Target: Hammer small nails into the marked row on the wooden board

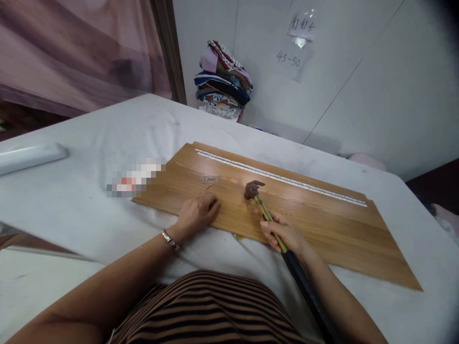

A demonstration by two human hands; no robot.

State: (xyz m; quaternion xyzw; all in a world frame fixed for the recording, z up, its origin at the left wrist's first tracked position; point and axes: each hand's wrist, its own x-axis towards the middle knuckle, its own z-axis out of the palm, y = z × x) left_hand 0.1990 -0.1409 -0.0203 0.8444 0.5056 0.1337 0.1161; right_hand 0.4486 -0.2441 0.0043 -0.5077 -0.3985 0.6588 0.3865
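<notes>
Gripped in the right hand, with fingers wrapped closed around the yellow-green stretch of handle above the black grip: a hammer, its rusty brown head over the middle of a wood-grain board, claw toward the far right. Hard to tell whether touching the surface or just above it. Near the hammer, on the right, a short row of small dark marks on the board. To the left of the head, a loose cluster of nails, lying flat near the left hand. On that hand, fingers curled inward, low on the board by the near edge; cannot tell from this angle whether pinching anything. At the same wrist, a silvery band. Along the far side of the board, two white marked strips, side by side. Under all this, a desk with a white covering; at its left, a pale rolled or folded bundle, and beside the board's left end, a pixelated item, impossible to make out. Beyond the far edge, a stack of folded clothes against a pale wall with handwritten notes.
</notes>
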